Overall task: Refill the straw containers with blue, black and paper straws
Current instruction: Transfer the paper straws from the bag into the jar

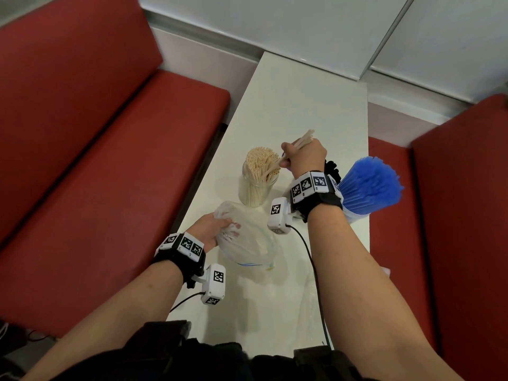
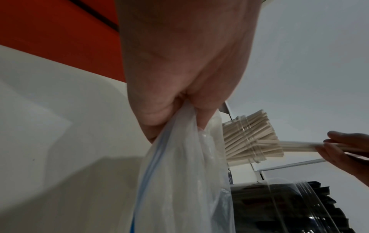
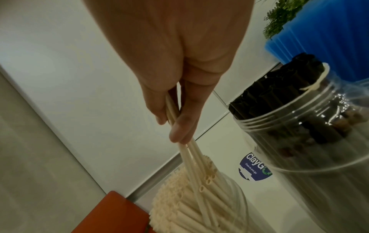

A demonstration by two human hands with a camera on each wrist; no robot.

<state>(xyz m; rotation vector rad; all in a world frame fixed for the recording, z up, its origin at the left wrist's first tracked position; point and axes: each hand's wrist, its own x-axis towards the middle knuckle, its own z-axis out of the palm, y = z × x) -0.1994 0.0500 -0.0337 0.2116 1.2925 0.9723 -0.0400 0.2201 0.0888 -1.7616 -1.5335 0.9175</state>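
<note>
A clear jar packed with beige paper straws stands on the white table. My right hand pinches a few paper straws whose lower ends sit in that jar's mouth. My left hand grips the bunched top of a clear zip bag, held by the fingers in the left wrist view. A jar of black straws and a fan of blue straws stand to the right, partly behind my right wrist.
Red bench seats flank the table on the left and right. A white wall panel lies beyond the table's far end. Cables from the wrist cameras trail over the near table. A blue round sticker is on the table.
</note>
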